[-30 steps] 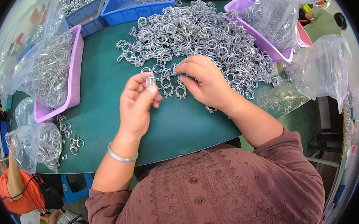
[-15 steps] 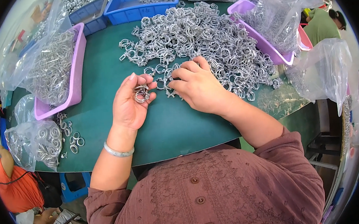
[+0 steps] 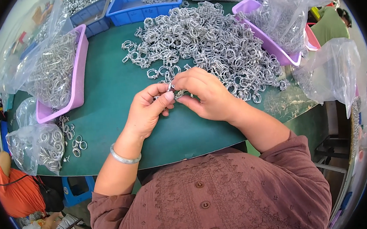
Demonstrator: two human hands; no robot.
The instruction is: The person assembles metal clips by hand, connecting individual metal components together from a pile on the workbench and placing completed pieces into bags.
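Note:
My left hand (image 3: 146,110), with a pale bangle on its wrist, is closed with thumb and fingers on small silver-grey metal rings (image 3: 171,88). Fingertips of my right hand (image 3: 207,95) meet it there, pinched on the same small pieces. Fingers cover most of what is held, so how many pieces lie in each hand is hidden. Just beyond both hands spreads a big heap of similar metal rings (image 3: 203,36) on the green tabletop (image 3: 104,81). A few loose rings (image 3: 163,71) lie at the heap's near edge, close to my fingertips.
Left stands a purple basket (image 3: 78,75) with a bag of metal pieces; nearer lie another clear bag (image 3: 34,146) and loose rings (image 3: 78,143). Blue bins (image 3: 123,16) stand at the back. A second purple basket (image 3: 279,52) is at right. People (image 3: 20,187) are nearby.
My right hand has drawn back from the heap's edge toward my left hand. My left hand has turned and moved right, its fingers closing, and the two now meet at the fingertips.

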